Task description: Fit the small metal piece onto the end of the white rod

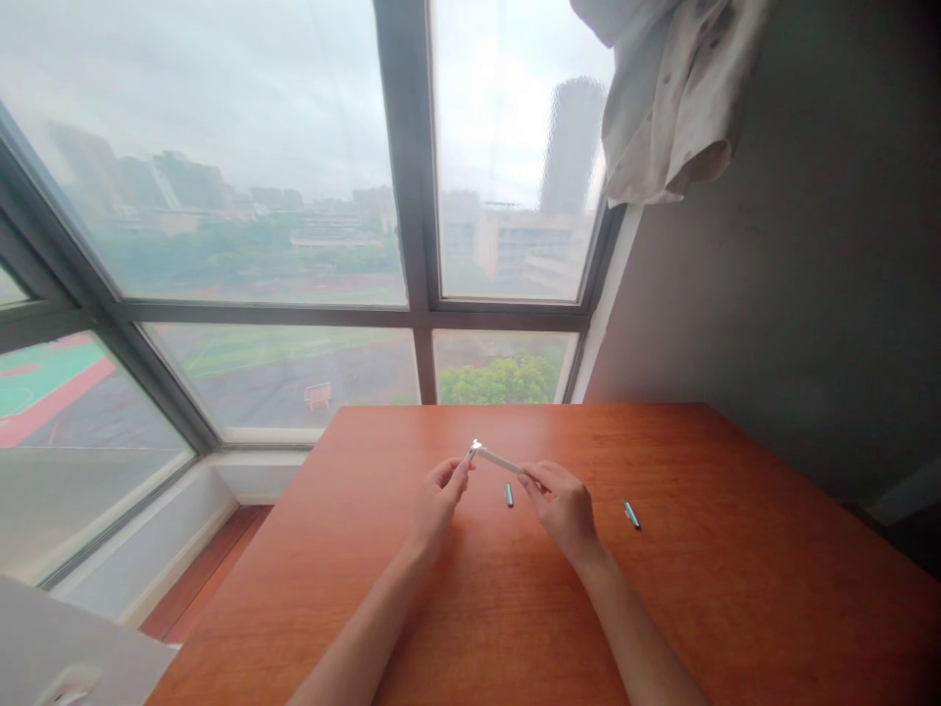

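Left hand and right hand finger-clamp opposite ends of the slim white implement, judged light, stiff, best held there.

I see bright windows at eleven o'clock, a dark wall at two, a brown table at six.

Likely home, upper storey: hanging shirt, wooden table, big windows looking down on sports court.

A pale shirt hangs partly across the window. Outside, a tall building stands beyond a leafy tree.
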The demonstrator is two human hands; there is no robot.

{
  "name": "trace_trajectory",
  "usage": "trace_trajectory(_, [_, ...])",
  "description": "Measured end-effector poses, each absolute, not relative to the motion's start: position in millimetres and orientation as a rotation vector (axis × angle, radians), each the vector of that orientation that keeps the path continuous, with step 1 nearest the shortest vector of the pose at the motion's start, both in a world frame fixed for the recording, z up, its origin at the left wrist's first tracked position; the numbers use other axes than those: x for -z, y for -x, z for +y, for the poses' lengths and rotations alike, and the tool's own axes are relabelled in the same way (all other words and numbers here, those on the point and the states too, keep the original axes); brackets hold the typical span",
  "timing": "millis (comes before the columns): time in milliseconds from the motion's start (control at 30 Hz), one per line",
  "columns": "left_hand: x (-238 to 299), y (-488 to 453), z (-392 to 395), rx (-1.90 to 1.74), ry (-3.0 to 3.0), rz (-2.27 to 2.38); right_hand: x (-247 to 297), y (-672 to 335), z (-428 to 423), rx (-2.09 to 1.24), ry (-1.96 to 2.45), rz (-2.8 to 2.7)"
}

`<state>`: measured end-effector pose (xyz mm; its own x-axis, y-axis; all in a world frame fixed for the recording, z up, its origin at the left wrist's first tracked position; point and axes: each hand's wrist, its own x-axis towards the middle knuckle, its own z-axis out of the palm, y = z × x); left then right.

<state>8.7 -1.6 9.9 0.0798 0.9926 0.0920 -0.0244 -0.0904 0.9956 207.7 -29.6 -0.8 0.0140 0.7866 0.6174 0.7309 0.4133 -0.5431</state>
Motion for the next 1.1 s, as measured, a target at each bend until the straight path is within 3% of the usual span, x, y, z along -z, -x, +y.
trace_trajectory(1100, [-10.2, -10.8, -2.3, -1.240, -1.296, 1.087, -1.6, -208.7, -31.6, -0.093, 1.298, -1.719])
